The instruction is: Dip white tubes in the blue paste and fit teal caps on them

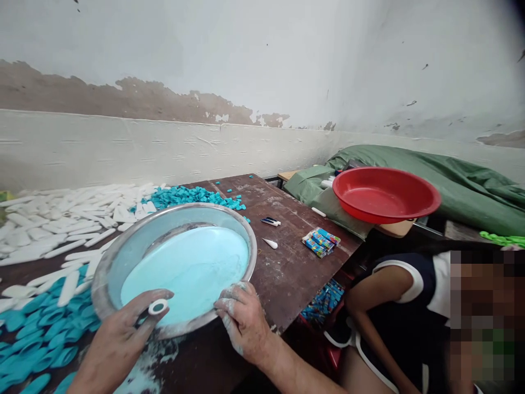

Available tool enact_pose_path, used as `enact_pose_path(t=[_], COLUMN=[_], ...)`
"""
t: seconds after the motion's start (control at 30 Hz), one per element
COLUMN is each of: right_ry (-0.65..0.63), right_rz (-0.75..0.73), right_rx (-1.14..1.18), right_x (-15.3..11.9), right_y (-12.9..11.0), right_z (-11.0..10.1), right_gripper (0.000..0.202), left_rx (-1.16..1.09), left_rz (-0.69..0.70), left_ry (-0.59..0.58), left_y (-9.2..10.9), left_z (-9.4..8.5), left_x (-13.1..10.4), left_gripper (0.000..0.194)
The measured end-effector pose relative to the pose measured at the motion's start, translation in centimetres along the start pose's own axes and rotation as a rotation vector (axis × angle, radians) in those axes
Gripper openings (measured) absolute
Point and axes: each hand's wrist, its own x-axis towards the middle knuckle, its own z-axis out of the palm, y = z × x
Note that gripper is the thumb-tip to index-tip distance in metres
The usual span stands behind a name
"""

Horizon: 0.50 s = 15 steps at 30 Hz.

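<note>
A wide metal basin (100, 284) on the dark table holds pale blue powder (192, 268). At its near left rim, my left hand (123, 328) pinches a small white tube (158, 307), its round open end facing up, between thumb and forefinger. My right hand (244, 323), dusted with powder, is curled at the basin's near right rim; whatever its fingers may hold is hidden. White flat tubes (69, 219) lie heaped left of the basin. Teal caps (49, 328) are piled at the near left, and more teal caps (192, 196) lie behind the basin.
On the table (287, 279) are a white pointed piece (270, 243), a small blade tool (270, 221) and colourful packets (320, 242). A red basin (385, 194) rests at the back right by a green sheet (443, 180). A person (394, 306) sits at the right.
</note>
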Motion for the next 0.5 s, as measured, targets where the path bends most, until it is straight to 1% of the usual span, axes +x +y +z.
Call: enact_pose_path(t=[0.1, 0.23, 0.5], right_ry=[0.003, 0.001, 0.001], right_rz=[-0.001, 0.005, 0.008], right_rx=[0.0, -0.005, -0.022], right_x=[-0.08, -0.14, -0.13], right_y=[-0.03, -0.06, -0.02], right_z=[0.11, 0.24, 0.29], right_gripper=[0.018, 0.016, 0.017], left_rx=[0.006, -0.001, -0.034], left_rz=[0.015, 0.014, 0.002], left_ry=[0.022, 0.023, 0.025], left_y=[-0.21, -0.43, 0.05], left_z=[0.18, 0.35, 0.21], left_x=[-0.07, -0.18, -0.15], left_gripper=[0.038, 0.036, 0.034])
